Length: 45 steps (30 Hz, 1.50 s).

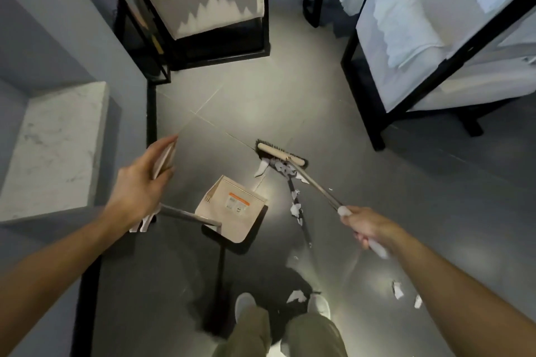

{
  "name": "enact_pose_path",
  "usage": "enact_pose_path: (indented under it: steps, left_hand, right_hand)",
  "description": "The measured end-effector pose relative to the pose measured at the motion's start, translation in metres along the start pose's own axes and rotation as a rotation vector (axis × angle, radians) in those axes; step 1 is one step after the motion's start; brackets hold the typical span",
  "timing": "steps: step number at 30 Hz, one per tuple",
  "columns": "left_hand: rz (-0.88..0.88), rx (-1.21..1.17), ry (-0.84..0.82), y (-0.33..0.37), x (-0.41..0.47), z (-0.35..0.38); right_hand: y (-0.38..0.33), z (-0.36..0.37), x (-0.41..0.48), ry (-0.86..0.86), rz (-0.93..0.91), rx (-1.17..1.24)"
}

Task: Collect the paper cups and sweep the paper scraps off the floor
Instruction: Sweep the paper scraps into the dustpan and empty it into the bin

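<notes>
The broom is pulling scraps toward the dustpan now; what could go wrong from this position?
1. The broom head drags scraps that lie beside the dustpan, not before its mouth, so they may slide past it.
2. Loose scraps between the shoes could be stepped on and spread.
3. The left hand also holds a pale flat thing, so its grip on the dustpan handle may be weak.

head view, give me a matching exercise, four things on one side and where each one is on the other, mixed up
Things:
1. broom head
2. dustpan
3. cups
4. broom handle

Places:
A. in the left hand
B. in the right hand
C. on the floor against a pile of scraps
D. standing on the floor between the two hands

Pairs: 1-C, 2-D, 3-A, 4-B
</notes>
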State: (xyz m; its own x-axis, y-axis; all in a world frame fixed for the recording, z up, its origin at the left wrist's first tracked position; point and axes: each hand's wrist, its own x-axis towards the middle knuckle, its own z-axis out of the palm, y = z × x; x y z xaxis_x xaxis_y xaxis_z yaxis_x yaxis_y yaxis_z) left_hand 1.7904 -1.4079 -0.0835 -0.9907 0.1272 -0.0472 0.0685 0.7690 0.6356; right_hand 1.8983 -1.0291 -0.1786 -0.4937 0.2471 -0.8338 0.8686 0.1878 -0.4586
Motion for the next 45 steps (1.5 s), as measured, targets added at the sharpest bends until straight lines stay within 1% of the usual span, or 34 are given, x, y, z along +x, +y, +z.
enact_pose_path:
  steps: [3, 7, 10, 13, 17, 20, 22, 26, 32, 35, 38, 40, 43, 45]
  left_hand:
    - [-0.014, 0.013, 0.011, -0.002, -0.019, 0.004]
    - [-0.035, 0.027, 0.063, -0.008, -0.05, 0.009]
    - [-0.059, 0.023, 0.089, -0.012, -0.069, 0.014]
    - [-0.064, 0.035, 0.101, -0.017, -0.084, 0.015]
    - [-0.056, 0.055, 0.046, -0.033, -0.102, 0.016]
    - [-0.002, -0.01, -0.011, -0.051, -0.111, 0.014]
    - [0.037, -0.052, -0.059, -0.065, -0.116, 0.011]
    - [0.057, -0.059, -0.129, -0.09, -0.123, 0.002]
    - [0.045, -0.048, -0.191, -0.108, -0.118, -0.002]
    - [0.073, -0.048, -0.194, -0.119, -0.109, -0.003]
    - [0.139, -0.04, -0.168, -0.131, -0.097, -0.003]
    - [0.176, -0.021, -0.168, -0.141, -0.085, -0.003]
    - [0.241, -0.009, -0.165, -0.156, -0.064, -0.006]
    - [0.238, -0.004, -0.169, -0.161, -0.054, -0.006]
  right_hand:
    - [-0.015, -0.005, -0.001, 0.015, 0.029, 0.023]
    - [-0.025, -0.011, 0.002, -0.022, 0.083, -0.025]
    - [-0.018, -0.006, 0.005, -0.054, 0.152, -0.025]
    - [-0.002, 0.011, -0.005, -0.081, 0.204, -0.084]
    - [0.024, 0.036, -0.038, -0.092, 0.239, -0.09]
    - [0.047, 0.057, -0.068, -0.056, 0.197, -0.025]
    - [0.063, 0.075, -0.087, -0.04, 0.175, -0.035]
    - [0.088, 0.101, -0.1, -0.031, 0.156, 0.062]
    - [0.094, 0.107, -0.099, 0.035, 0.08, 0.089]
    - [0.083, 0.101, -0.099, 0.088, 0.082, 0.167]
    - [0.071, 0.091, -0.089, 0.135, 0.106, 0.239]
    - [0.069, 0.086, -0.076, 0.134, 0.113, 0.303]
    - [0.072, 0.089, -0.056, 0.157, 0.18, 0.255]
    - [0.078, 0.099, -0.048, 0.145, 0.229, 0.214]
